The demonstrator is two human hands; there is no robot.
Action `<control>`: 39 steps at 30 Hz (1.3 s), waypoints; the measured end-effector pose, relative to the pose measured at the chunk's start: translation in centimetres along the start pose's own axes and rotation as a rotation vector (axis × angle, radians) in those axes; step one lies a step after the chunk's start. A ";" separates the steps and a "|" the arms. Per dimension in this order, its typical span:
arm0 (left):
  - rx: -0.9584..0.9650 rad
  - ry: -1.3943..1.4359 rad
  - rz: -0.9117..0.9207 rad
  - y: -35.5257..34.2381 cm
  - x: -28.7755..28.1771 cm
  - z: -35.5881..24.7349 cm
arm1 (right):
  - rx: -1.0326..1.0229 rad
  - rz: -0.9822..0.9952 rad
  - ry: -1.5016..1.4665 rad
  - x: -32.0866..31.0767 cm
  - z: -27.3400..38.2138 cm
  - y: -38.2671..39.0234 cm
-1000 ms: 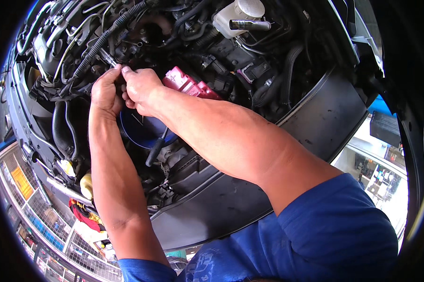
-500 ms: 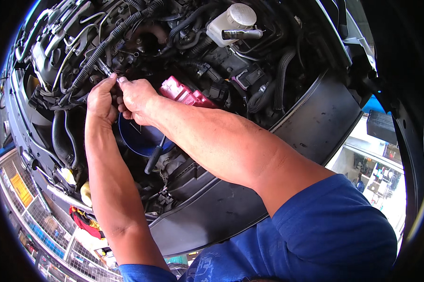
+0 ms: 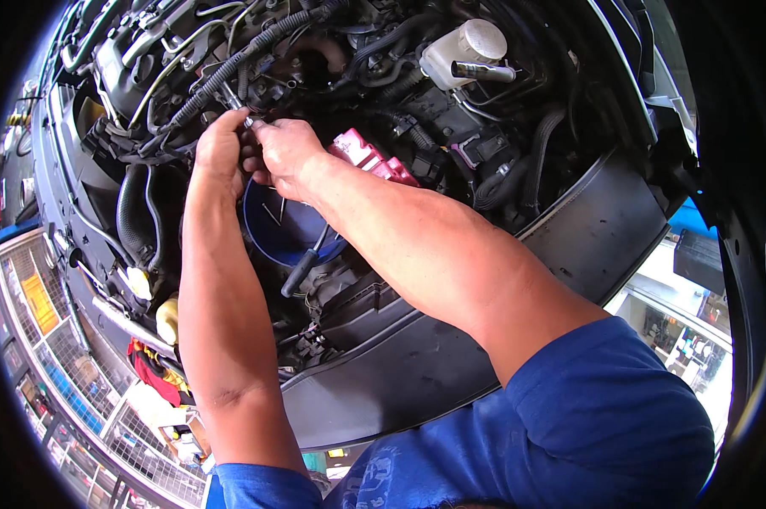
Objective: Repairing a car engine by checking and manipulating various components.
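Observation:
My left hand [image 3: 220,151] and my right hand [image 3: 288,154] meet over a car's engine bay, both closed. Their thumbs and fingertips pinch a small shiny metal piece [image 3: 249,122]. It seems in line with a bright metal rod [image 3: 230,97] just beyond, which runs in among the engine parts, but I cannot tell whether the two are joined. Curled fingers hide most of what is held. Below my hands sits a blue bowl [image 3: 268,237] with thin metal pieces in it. A black-handled tool [image 3: 300,273] leans across its rim.
Right of my hands lies a pinkish-red box-shaped part [image 3: 373,158]. A white reservoir [image 3: 464,55] stands farther back, with a metal tube [image 3: 483,72] against it. Ribbed black hose [image 3: 222,64] crosses above my hands. The dark fender [image 3: 400,373] curves along the near side.
My view has shifted, so the engine bay and both hands appear farther right. My hands keep their pinch at the same spot by the metal rod.

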State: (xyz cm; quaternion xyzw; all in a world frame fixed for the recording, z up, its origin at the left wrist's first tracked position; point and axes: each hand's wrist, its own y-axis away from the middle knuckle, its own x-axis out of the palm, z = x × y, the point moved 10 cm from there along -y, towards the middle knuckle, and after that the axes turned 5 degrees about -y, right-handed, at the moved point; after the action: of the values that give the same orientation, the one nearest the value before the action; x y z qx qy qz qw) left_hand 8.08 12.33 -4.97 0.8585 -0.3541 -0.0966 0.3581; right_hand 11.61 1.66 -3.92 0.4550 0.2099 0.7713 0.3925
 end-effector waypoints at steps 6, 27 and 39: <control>0.062 0.048 -0.090 0.5 1.9 -0.4 | -0.086 -0.071 -0.004 -1.0 1.3 0.1; 0.208 0.444 -0.094 3.7 -5.6 2.8 | -0.024 0.044 0.539 0.4 2.4 -0.2; 0.276 0.571 -0.029 5.9 2.5 -0.4 | -0.159 0.192 1.273 -1.2 10.3 9.0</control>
State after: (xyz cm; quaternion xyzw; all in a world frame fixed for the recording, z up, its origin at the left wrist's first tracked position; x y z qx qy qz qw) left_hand 6.89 7.92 -0.47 0.8964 -0.2365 0.1922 0.3219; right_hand 17.12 -5.01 6.66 -0.1051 0.3021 0.9350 0.1533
